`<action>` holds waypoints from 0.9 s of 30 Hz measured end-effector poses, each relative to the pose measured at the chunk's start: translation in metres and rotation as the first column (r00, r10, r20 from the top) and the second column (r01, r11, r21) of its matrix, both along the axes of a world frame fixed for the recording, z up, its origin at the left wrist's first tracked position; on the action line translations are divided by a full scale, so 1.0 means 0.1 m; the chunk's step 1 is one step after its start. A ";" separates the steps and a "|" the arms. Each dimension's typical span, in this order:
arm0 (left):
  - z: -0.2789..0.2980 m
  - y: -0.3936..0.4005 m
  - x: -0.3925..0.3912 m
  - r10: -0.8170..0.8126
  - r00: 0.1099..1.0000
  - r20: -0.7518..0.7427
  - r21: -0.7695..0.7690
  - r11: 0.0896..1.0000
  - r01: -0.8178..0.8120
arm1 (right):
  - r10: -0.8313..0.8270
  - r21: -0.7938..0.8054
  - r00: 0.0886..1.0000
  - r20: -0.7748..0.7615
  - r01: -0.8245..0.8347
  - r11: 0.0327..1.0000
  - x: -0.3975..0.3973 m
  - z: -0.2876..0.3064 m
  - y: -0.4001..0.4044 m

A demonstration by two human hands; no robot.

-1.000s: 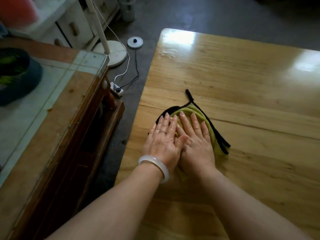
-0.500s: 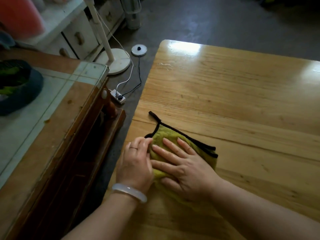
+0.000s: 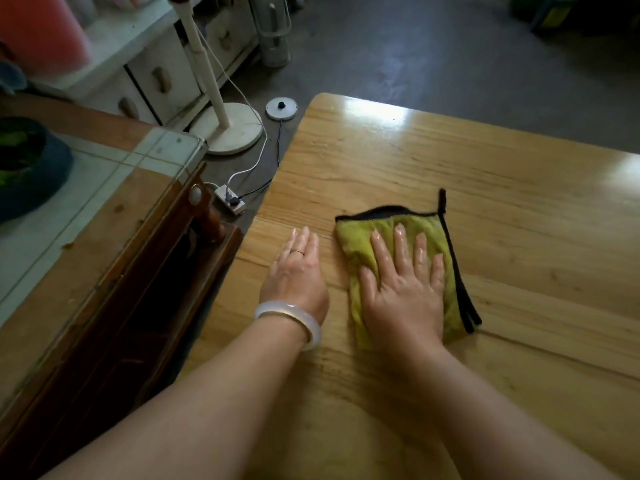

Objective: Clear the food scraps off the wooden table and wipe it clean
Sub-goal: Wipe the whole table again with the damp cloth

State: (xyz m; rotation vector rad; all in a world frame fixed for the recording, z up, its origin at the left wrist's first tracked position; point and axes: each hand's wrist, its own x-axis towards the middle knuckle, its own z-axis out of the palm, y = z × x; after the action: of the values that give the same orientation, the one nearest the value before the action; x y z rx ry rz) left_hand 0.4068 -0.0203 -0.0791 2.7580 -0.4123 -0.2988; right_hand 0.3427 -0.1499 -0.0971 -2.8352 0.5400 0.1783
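Wiping continued: green cloth (image 3: 398, 258), folded flat, now shifted toward 3 o'clock from table's left edge, lying on near-left part of wooden table (image 3: 485, 174). Right hand (image 3: 403, 289) pressed flat on cloth, fingers straight and spread. Left hand (image 3: 296, 271) now lifted off cloth, resting flat on bare wood at cloth's 9 o'clock, fingers straight, holding nothing. No scraps visible; judged late wiping stage, one-handed strokes.
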 end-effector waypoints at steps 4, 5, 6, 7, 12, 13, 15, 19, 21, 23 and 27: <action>-0.03 0.02 0.04 -0.011 0.998 0.056 -0.031 0.999 0.013 | 0.219 -0.030 0.975 0.023 -0.218 0.975 -0.47 -0.03 -0.05; -0.04 0.03 0.02 -0.017 0.997 0.076 -0.041 0.999 0.020 | 0.266 -0.032 0.964 0.009 -0.265 0.964 -0.48 -0.03 -0.08; -0.05 0.03 0.02 -0.024 0.995 0.092 -0.049 0.998 0.028 | 0.304 -0.031 0.953 0.006 -0.303 0.952 -0.45 -0.03 -0.12; -0.06 0.03 0.03 -0.025 0.994 0.104 -0.054 0.998 0.031 | 0.341 -0.029 0.940 0.010 -0.341 0.940 -0.36 -0.03 -0.15; -0.09 0.03 0.07 -0.022 0.988 0.153 -0.046 0.999 0.029 | 0.480 0.002 0.877 0.020 -0.480 0.877 0.36 0.05 -0.32; -0.09 0.02 0.05 -0.011 0.986 0.166 -0.029 0.999 0.016 | 0.511 -0.001 0.860 0.006 -0.511 0.860 0.51 0.06 -0.36; -0.10 0.00 0.06 0.010 0.987 0.158 -0.021 1.000 -0.007 | 0.562 -0.015 0.827 0.014 -0.561 0.827 0.81 0.06 -0.44; -0.13 0.01 0.09 -0.038 0.985 0.167 0.020 0.999 0.036 | 0.488 -0.045 0.872 0.034 -0.487 0.872 1.36 0.02 -0.58; -0.14 0.01 0.07 -0.066 0.981 0.182 0.058 0.997 0.056 | 0.297 -0.061 0.955 0.005 -0.296 0.953 1.57 -0.01 -0.61; -0.15 -0.01 0.08 -0.070 0.982 0.176 0.086 0.995 0.055 | 0.037 -0.050 0.999 -0.013 -0.037 0.998 1.68 -0.01 -0.60; -0.19 -0.02 0.06 -0.066 0.988 0.136 0.107 0.993 0.052 | -0.133 0.009 0.990 -0.036 0.133 0.991 1.43 0.00 -0.47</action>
State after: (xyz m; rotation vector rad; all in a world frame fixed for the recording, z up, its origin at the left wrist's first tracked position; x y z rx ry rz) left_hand 0.4126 -0.0222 -0.0976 2.8822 -0.5292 -0.1454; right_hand 0.4852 -0.1967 -0.0969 -2.7778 0.7309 0.2066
